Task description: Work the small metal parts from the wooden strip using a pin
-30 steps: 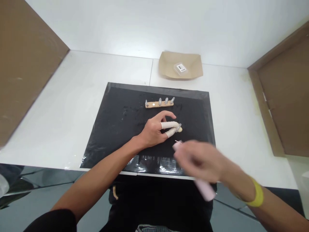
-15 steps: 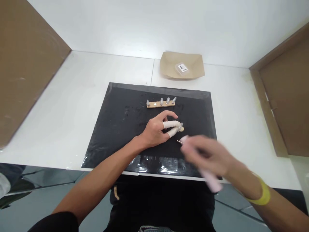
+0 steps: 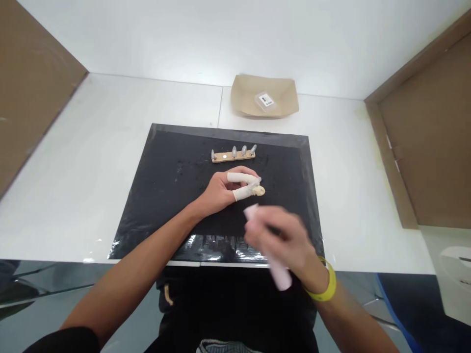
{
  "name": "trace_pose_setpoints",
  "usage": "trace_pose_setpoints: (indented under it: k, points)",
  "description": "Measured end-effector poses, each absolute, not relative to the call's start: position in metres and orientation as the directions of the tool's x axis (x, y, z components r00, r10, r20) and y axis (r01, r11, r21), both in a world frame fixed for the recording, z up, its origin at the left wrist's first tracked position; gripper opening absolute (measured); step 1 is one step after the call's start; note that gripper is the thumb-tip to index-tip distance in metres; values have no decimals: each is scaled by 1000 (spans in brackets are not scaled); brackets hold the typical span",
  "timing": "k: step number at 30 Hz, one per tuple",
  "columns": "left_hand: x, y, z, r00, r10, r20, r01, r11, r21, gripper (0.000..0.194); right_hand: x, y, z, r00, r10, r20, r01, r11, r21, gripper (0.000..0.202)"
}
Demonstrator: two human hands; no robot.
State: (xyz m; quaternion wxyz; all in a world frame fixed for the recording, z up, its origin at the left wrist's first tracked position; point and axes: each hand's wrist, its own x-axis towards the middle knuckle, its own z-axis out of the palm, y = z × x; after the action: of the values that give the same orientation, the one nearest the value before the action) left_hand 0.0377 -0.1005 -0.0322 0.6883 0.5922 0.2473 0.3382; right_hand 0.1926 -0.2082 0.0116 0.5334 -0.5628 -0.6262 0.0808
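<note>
My left hand [image 3: 220, 192] is over the black mat [image 3: 162, 196], with white finger cots on its thumb and index finger. Those two fingers pinch a small translucent grey nail tip [image 3: 254, 182]; a yellowish lump [image 3: 259, 190] sits at its end. To the right and nearer my body, my right hand [image 3: 281, 238] is closed around a thick, pale pink pen-shaped tool [image 3: 279, 275]. Motion blurs this hand, and the tool's working end cannot be made out. The tool stays apart from the nail tip.
Behind my left hand, a tan strip [image 3: 221, 158] bears several upright grey nail tips and a white dot. A cardboard tray [image 3: 241, 100] with a small clear labelled box [image 3: 265, 101] stands at the back. Brown boards flank the white table [image 3: 110, 113] on both sides.
The camera view has shifted, so the table and mat appear further left. My left hand has turned the nail tip and lump slightly. My right hand still holds the pink tool; its thin metal tip no longer shows.
</note>
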Motion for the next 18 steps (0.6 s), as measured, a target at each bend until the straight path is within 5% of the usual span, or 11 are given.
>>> trace_pose_setpoints:
  k: [4, 18]
  points:
    - [36, -98, -30, 634, 772, 41, -202, 115, 973, 13, 196, -207, 8, 194, 801, 567, 560, 384, -734, 15]
    - [33, -96, -29, 661, 747, 74, -123, 11, 992, 17, 215, -198, -2, 158, 796, 584, 693, 332, -640, 28]
